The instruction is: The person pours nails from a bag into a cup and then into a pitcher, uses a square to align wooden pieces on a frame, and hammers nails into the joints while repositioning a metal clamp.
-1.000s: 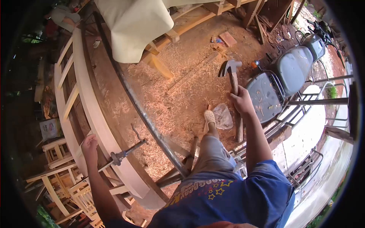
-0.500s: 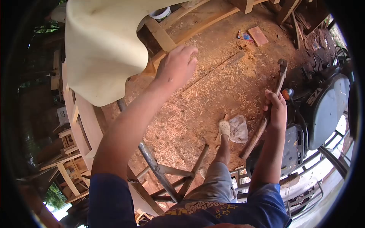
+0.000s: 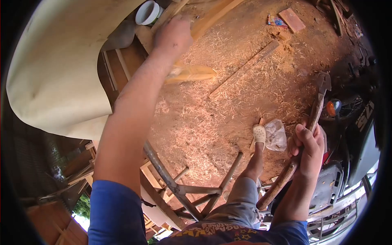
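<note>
Hanging far L: cream sheet (image 3: pixel 53 73), edge runs behind L forearm (image 3: pixel 136 108). White bucket (image 3: pixel 148 13) up top, just beyond L hand (image 3: pixel 173 36). That hand's over/near timber rail (image 3: pixel 216 15); fingers blurred + partly hidden, can't tell if apart or together, or if touching wood. Metal-pipe stand (image 3: pixel 200 190) low ctr. Plank (image 3: pixel 245 69) lies diag on dirt floor (image 3: pixel 294 57) w/ wood shavings (image 3: pixel 188 134). Clog (image 3: pixel 259 134) on foot, plastic bag (image 3: pixel 276 136) just beside. Hammer (image 3: pixel 286 174) in R hand (image 3: pixel 310 151), fingers clamped round mid-handle, head pointing away from body. Motorbike (image 3: pixel 363 126) far R.
</note>
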